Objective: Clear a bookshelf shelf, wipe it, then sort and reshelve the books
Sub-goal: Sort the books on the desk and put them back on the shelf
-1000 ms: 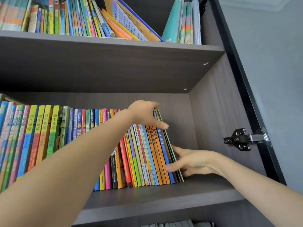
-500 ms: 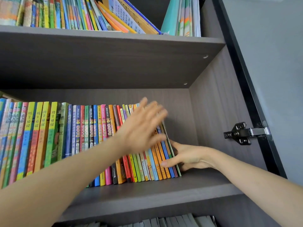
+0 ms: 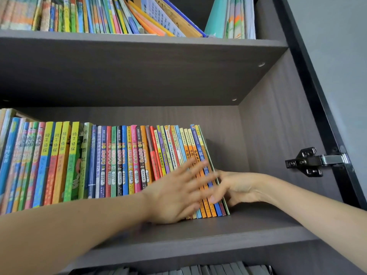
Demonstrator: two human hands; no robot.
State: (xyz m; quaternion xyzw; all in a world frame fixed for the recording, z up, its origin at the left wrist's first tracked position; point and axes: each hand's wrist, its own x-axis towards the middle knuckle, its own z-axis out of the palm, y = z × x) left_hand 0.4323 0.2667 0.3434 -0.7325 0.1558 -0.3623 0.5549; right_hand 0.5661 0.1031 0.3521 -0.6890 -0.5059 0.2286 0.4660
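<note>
Both spread flat: left hand (image 3: 174,195) on the books (image 3: 119,159), right hand (image 3: 236,187) against their end.

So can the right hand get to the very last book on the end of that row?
Probably yes. The right hand is touching the last book from the side, above the bare shelf board, and nothing stands between them. The left hand covers only the spines in front.
</note>
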